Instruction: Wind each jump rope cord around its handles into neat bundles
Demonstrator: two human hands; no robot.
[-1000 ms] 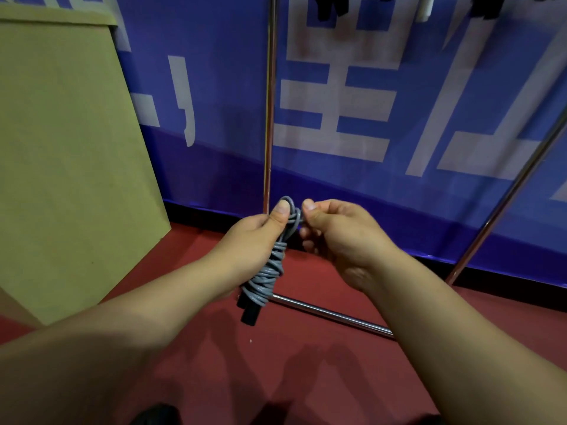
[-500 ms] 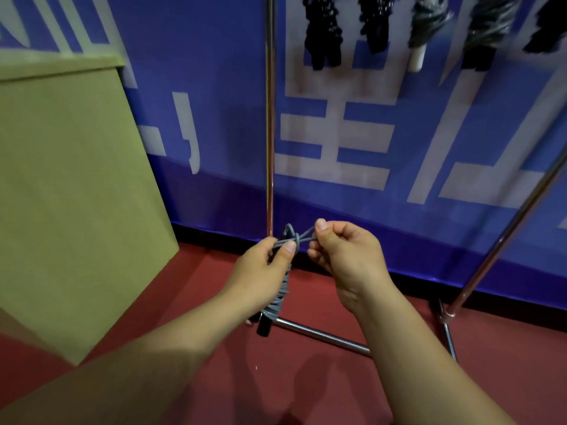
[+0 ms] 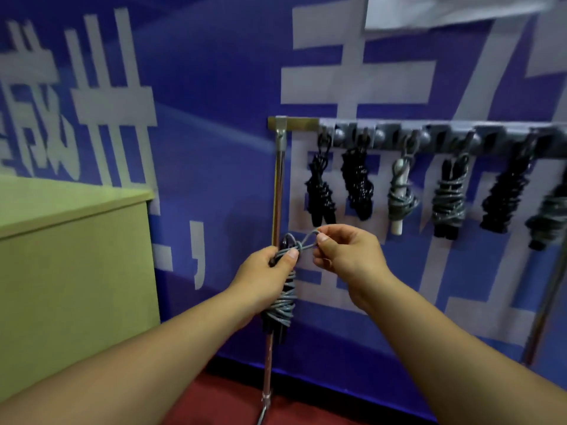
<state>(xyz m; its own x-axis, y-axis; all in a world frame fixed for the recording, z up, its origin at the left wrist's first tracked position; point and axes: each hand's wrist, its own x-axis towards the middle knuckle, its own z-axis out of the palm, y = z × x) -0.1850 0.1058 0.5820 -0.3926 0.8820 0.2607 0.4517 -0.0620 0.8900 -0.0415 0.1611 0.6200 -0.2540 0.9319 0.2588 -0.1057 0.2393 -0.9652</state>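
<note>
My left hand (image 3: 265, 276) grips a jump rope bundle (image 3: 283, 305): grey cord wound round black handles, held upright, with the handle ends sticking out below my fist. A short loop of the grey cord (image 3: 306, 240) comes off the top of the bundle. My right hand (image 3: 346, 253) pinches that loop between thumb and forefinger, just right of the bundle's top.
A metal rack (image 3: 277, 185) stands against the blue banner; its top bar (image 3: 445, 136) carries several wound jump ropes, black (image 3: 320, 191) and grey (image 3: 449, 197), hanging from hooks. A pale wooden cabinet (image 3: 73, 271) fills the left. Red floor lies below.
The view has tilted up, bringing the rack's top bar and hanging bundles into sight. Both hands rose with the bundle, and my right hand has drawn the loop out to the right.
</note>
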